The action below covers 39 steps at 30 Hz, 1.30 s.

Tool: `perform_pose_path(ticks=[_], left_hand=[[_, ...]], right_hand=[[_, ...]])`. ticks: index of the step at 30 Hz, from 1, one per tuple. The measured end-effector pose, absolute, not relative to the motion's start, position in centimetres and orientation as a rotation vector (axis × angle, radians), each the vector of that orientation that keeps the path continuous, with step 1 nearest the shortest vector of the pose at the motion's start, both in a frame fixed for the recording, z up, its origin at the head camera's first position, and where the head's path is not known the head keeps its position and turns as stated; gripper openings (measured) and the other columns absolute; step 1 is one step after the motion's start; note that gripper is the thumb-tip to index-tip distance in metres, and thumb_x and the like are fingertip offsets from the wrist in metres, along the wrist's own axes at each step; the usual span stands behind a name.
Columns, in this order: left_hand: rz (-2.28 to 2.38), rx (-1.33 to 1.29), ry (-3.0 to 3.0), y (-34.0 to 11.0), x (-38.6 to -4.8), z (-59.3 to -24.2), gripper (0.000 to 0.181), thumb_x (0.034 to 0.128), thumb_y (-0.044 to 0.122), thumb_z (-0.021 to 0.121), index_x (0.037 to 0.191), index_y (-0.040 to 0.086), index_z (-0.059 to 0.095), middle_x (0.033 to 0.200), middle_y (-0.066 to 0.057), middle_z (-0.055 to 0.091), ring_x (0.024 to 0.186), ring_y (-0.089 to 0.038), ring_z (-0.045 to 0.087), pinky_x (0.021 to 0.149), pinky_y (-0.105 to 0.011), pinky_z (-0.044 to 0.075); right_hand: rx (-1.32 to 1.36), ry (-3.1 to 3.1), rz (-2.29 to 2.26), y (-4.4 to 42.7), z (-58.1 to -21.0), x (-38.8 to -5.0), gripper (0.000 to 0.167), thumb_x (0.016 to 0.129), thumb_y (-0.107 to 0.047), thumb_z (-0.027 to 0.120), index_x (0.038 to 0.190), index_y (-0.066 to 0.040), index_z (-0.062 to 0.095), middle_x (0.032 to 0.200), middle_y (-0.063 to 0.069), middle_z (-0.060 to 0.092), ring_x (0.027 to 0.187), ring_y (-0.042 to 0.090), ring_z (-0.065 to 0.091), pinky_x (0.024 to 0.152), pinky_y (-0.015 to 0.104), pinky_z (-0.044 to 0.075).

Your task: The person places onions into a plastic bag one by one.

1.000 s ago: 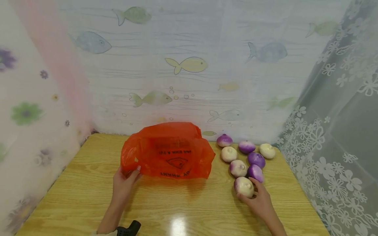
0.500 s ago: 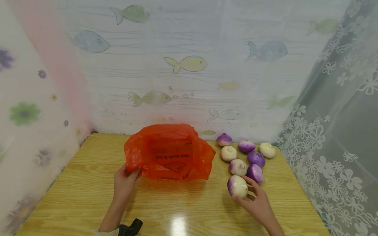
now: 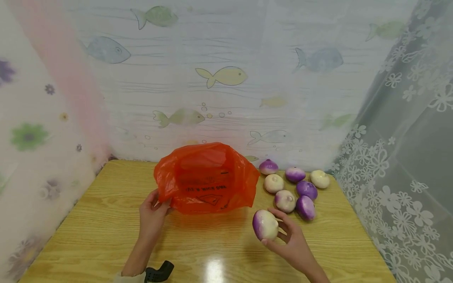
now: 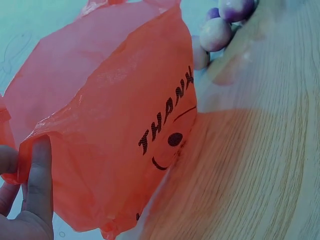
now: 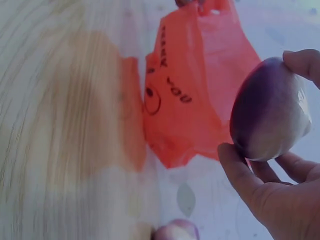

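Note:
The left hand (image 3: 153, 214) pinches the left edge of a red plastic bag (image 3: 209, 188), whose mouth gapes. In the left wrist view, fingers (image 4: 39, 180) hold the rim of the bag (image 4: 120, 125), with dark lettering on its side. The right hand (image 3: 295, 245) grips a white and purple onion (image 3: 265, 225) between thumb and fingers, above the table to the right of the bag. Seen from the right wrist, that onion (image 5: 270, 110) is held by the right hand (image 5: 280, 195), with the bag (image 5: 185, 85) beyond it.
Several purple and white onions (image 3: 285, 201) lie in a group at the back right of the wooden table (image 3: 198, 251). A fish-patterned curtain (image 3: 226, 51) hangs behind, and a lace-patterned sheet (image 3: 417, 165) hangs along the right side.
The right hand has lifted the nearest onion off the group and carried it left towards the bag. The left hand has moved slightly up and right with the bag's edge, and the mouth looks wider.

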<state>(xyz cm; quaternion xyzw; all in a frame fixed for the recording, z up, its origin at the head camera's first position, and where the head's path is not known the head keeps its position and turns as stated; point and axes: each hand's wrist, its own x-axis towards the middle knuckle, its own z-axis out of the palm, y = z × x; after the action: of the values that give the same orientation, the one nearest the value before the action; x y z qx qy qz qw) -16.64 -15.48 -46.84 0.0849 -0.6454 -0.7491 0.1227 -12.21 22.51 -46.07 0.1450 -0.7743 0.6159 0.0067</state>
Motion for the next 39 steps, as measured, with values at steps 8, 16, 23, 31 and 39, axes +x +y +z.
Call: perform_pose_path(ticks=[8, 16, 23, 31, 39], left_hand=[[-2.206, 0.258, -1.872, -15.1, -16.7, -46.9, 0.041, 0.0988, -0.002, 0.061, 0.138, 0.006, 0.054, 0.113, 0.005, 0.062, 0.093, -0.007, 0.070, 0.079, -0.021, 0.060], [-2.201, 0.273, -1.880, -14.6, -16.8, -46.8, 0.041, 0.0980, -0.005, 0.061, 0.137, 0.005, 0.054, 0.111, 0.003, 0.060, 0.093, -0.006, 0.069, 0.079, -0.021, 0.060], [-2.195, 0.289, -1.916, -14.5, -16.8, -46.6, 0.039, 0.0987, -0.005, 0.060, 0.136, 0.005, 0.055, 0.112, 0.003, 0.059, 0.094, -0.005, 0.069, 0.080, -0.021, 0.060], [-2.195, 0.250, -1.960, -14.3, -16.6, -46.4, 0.037, 0.0994, -0.003, 0.059, 0.136, 0.004, 0.055, 0.113, 0.002, 0.059, 0.097, -0.006, 0.070, 0.082, -0.021, 0.059], [-2.185, 0.251, -1.969, -14.3, -16.5, -46.5, 0.034, 0.0993, 0.000, 0.061, 0.133, 0.000, 0.056, 0.111, 0.002, 0.059, 0.097, -0.005, 0.070, 0.081, -0.021, 0.060]], right_hand=[[0.683, -2.299, 2.069, 19.9, -45.6, -13.1, 0.071, 0.083, 0.003, 0.079, 0.146, 0.000, 0.046, 0.143, 0.018, 0.051, 0.116, 0.016, 0.062, 0.090, 0.031, 0.059], [0.728, -2.232, 2.150, 17.9, -45.5, -14.2, 0.074, 0.081, 0.003, 0.080, 0.146, 0.003, 0.044, 0.145, 0.019, 0.048, 0.120, 0.019, 0.058, 0.093, 0.033, 0.059], [0.712, -2.206, 2.211, 16.8, -45.5, -15.0, 0.075, 0.079, 0.002, 0.082, 0.145, 0.002, 0.046, 0.145, 0.021, 0.048, 0.119, 0.019, 0.057, 0.095, 0.031, 0.057], [0.669, -2.182, 2.277, 15.4, -45.1, -15.9, 0.078, 0.078, 0.001, 0.084, 0.147, -0.005, 0.049, 0.147, 0.019, 0.050, 0.126, 0.020, 0.056, 0.099, 0.030, 0.055], [0.649, -2.191, 2.347, 13.1, -44.1, -16.7, 0.080, 0.079, -0.001, 0.084, 0.150, -0.008, 0.048, 0.147, 0.018, 0.050, 0.120, 0.028, 0.059, 0.091, 0.036, 0.059]])
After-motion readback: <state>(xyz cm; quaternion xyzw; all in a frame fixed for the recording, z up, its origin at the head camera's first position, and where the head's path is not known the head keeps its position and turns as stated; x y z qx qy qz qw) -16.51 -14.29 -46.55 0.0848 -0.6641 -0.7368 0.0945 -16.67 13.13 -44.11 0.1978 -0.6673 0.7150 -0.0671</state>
